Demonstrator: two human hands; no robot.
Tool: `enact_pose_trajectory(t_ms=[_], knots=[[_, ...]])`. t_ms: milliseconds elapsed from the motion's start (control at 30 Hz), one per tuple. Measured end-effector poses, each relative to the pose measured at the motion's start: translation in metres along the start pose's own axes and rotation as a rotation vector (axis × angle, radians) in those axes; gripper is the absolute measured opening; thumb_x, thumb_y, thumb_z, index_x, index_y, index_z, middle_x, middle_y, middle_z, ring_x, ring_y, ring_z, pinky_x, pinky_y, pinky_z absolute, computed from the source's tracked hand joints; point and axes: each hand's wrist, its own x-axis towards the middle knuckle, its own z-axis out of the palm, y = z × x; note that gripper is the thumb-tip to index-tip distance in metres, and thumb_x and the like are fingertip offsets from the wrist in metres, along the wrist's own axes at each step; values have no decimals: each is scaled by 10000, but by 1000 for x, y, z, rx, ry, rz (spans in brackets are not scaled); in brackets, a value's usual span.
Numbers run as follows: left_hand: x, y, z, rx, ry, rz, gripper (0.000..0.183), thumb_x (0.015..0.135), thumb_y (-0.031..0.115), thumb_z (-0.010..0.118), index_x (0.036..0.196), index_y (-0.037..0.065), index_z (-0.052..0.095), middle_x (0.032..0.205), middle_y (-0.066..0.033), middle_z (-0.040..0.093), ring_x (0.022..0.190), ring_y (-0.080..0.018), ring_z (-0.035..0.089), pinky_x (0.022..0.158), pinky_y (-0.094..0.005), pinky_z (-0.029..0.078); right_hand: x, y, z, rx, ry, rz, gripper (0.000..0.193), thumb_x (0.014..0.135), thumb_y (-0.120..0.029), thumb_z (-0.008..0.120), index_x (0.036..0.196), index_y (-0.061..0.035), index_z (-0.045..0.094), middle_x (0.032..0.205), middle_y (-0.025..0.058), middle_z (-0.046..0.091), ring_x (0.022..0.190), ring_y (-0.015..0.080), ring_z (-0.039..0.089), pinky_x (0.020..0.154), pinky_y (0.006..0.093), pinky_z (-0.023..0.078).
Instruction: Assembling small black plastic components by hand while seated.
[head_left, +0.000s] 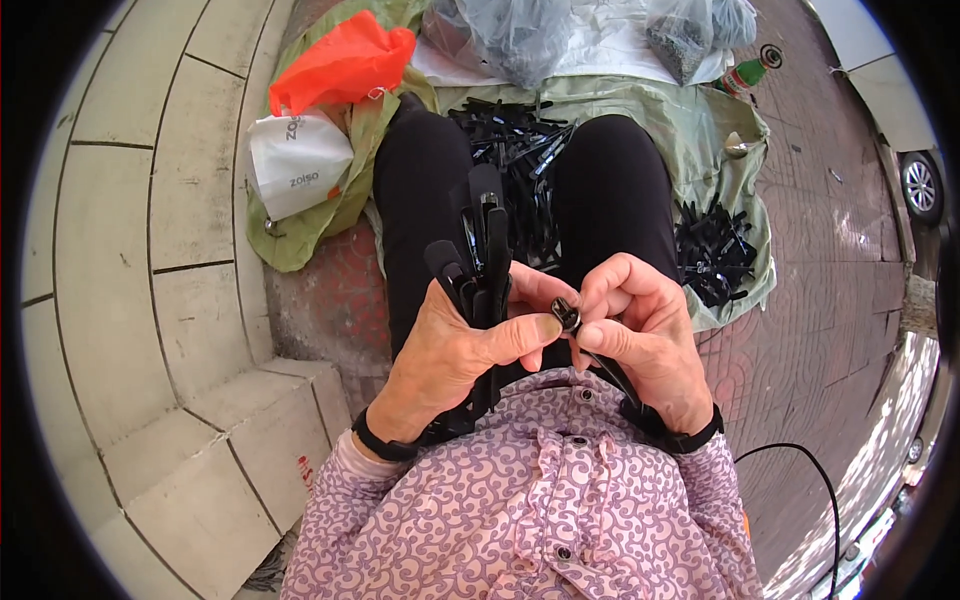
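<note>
Several long, flat black plastic clips [487,235] with rounded ends stand as a bundle in my left hand [437,352], tucked between the thumb and the palm. My left thumb and fingertips also pinch the end of one more black clip [567,314], in front of my belly. On that same end, the thumb and curled fingers of my right hand [650,345] close from the other side. A narrow dark strip runs from there below my right hand, partly hidden. Small shiny metal parts show on some bundled pieces.
Loose black clips [515,150] lie heaped between my knees, and another pile [716,250] rests on the green sheet [690,130] at right. Beyond are clear plastic bags [515,40], a green bottle [742,76], an orange bag [345,62] and a white bag [297,163]. Tiled steps [200,330] rise at left.
</note>
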Motion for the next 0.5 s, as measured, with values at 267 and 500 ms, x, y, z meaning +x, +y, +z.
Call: enact_pose_trajectory(t_ms=[267, 500], knots=[[5, -2, -5, 9, -12, 45, 186, 859, 40, 723, 1005, -28, 629, 903, -93, 657, 634, -123, 632, 548, -242, 519, 3, 3, 2, -208, 19, -178, 310, 811, 10, 768, 1065, -17, 591, 756, 5, 644, 647, 39, 571, 589, 184, 424], [-6, -5, -11, 94, -72, 23, 158, 887, 101, 711, 955, -13, 627, 769, -40, 632, 568, -93, 602, 515, -219, 472, -2, 6, 2, -669, 16, -283, 203, 755, -27, 812, 898, -34, 668, 719, -28, 645, 532, -11, 456, 451, 181, 321]])
